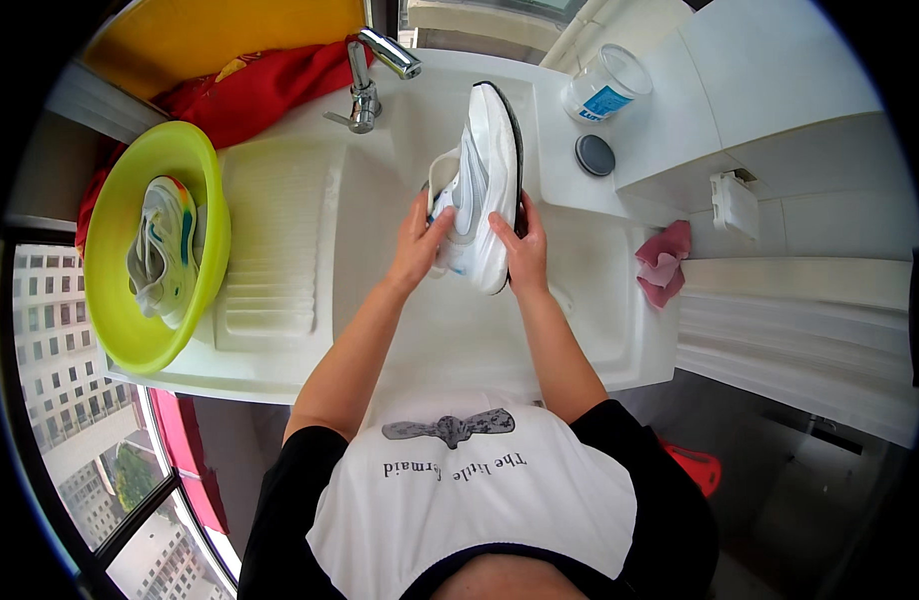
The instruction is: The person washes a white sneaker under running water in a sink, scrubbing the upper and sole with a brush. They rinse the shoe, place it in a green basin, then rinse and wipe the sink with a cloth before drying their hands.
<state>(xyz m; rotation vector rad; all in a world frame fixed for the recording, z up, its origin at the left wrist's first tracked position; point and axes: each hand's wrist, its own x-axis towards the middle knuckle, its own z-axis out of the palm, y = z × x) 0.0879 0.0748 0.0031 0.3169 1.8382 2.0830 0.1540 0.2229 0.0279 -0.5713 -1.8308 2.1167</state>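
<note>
A white sneaker [492, 180] with a thick white midsole and dark outsole is held above the basin of the white sink [380, 220]. It is turned on its side, toe pointing away from me, sole facing right. My left hand [418, 238] grips the upper near the ankle opening, thumb on the side. On the sole side, my right hand [525, 248] has its thumb against the midsole near the heel, fingers behind the sole. Another white sneaker [168, 250] with coloured patches rests in a yellow-green plastic basin [212, 265] at the left.
A ribbed washboard [270, 240] is moulded into the sink's left side. The chrome faucet [363, 95] stands at the back. A clear jar [606, 84], a dark round lid [595, 155] and a pink cloth [665, 262] lie along the right. Red cloth [265, 95] is bunched at the back left.
</note>
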